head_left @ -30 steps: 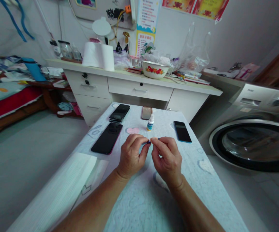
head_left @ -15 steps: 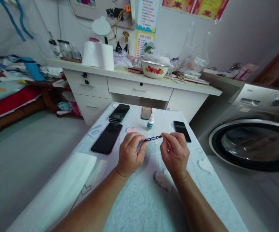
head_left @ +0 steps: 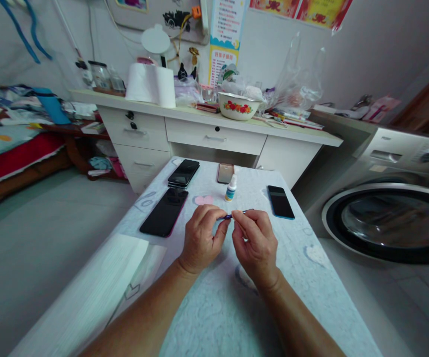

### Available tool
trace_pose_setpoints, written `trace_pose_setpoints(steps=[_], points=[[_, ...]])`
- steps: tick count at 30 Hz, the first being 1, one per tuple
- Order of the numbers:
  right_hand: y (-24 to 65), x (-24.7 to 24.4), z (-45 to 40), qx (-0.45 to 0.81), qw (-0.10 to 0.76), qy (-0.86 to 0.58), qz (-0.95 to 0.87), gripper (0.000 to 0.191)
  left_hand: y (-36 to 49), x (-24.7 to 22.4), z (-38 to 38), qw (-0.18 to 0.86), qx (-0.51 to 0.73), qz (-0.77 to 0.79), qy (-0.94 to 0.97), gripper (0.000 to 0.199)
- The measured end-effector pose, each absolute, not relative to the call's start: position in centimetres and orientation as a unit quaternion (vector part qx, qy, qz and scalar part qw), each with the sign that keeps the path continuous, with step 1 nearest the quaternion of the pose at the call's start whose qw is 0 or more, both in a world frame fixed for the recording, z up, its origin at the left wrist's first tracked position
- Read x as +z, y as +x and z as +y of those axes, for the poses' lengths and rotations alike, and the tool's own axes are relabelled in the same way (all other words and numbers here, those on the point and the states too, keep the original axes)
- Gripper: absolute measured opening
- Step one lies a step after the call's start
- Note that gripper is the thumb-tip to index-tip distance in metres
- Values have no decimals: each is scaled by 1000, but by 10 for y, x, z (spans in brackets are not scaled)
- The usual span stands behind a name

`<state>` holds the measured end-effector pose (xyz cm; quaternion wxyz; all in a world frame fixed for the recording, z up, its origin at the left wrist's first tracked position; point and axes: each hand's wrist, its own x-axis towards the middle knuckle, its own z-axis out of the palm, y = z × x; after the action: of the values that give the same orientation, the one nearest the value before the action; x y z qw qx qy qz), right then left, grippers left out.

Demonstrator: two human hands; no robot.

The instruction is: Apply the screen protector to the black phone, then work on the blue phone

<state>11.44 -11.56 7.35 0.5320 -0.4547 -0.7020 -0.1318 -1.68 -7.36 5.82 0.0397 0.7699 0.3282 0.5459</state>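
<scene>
Edge-on to me is a slim phone (head_left: 228, 216) with a dark blue-purple rim, held above the table. My left hand (head_left: 204, 239) pinches its left end between thumb and fingers. Closed in a pinch, my right hand (head_left: 256, 244) is against the near edge around its middle; whatever those fingertips hold, if anything, is hidden. The phone's right end shows a little behind the right hand. Just beyond the hands a small white dropper bottle (head_left: 231, 188) with a blue-yellow label stands upright. A black-screened phone (head_left: 280, 202) lies to the right.
On the patterned tablecloth (head_left: 214, 307) are a large dark phone (head_left: 164, 212), a stack of phones (head_left: 183, 173) and a phone with a pale-brown face (head_left: 225, 173). A white desk (head_left: 214, 133) stands behind, a washing machine (head_left: 381, 198) at right.
My right hand has slid left along the phone's edge, from its right end to around the middle. My left hand and the phone have shifted slightly right.
</scene>
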Motion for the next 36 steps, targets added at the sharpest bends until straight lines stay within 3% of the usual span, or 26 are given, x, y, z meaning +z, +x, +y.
trace_pose_setpoints(steps=[36], points=[[137, 74, -106, -162, 547, -501, -650, 23, -17, 56, -71, 52, 544, 343, 764, 6]])
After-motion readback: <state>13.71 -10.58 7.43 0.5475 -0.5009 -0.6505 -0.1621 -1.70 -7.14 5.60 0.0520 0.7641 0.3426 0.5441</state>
